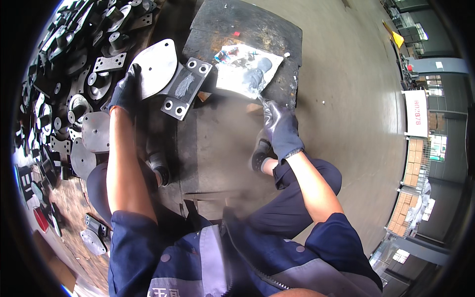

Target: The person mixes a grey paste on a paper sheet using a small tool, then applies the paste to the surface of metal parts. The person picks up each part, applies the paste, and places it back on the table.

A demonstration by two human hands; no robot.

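My left hand (pixel 126 90), in a dark glove, is closed on the edge of a light metal plate (pixel 157 68), a flat rounded shape with pointed ends and small holes. Right beside that plate lies a dark rectangular metal block (pixel 194 80) with holes at its corners and a grey smear in the middle; whether the two are joined I cannot tell. My gloved right hand (pixel 282 126) grips a thin tool (pixel 261 97), mostly hidden by the fingers. Its tip reaches the near edge of a white sheet (pixel 230 81) bearing lumps of grey paste (pixel 253 78).
The sheet lies on a worn dark bench (pixel 277 29), with a small red bit (pixel 237 34) on it. Many metal plates and posts crowd the wooden surface (pixel 74 203) on my left. Concrete floor (pixel 356 109) spreads to the right, toward a white sign (pixel 416 113) and stacked boxes (pixel 399 214).
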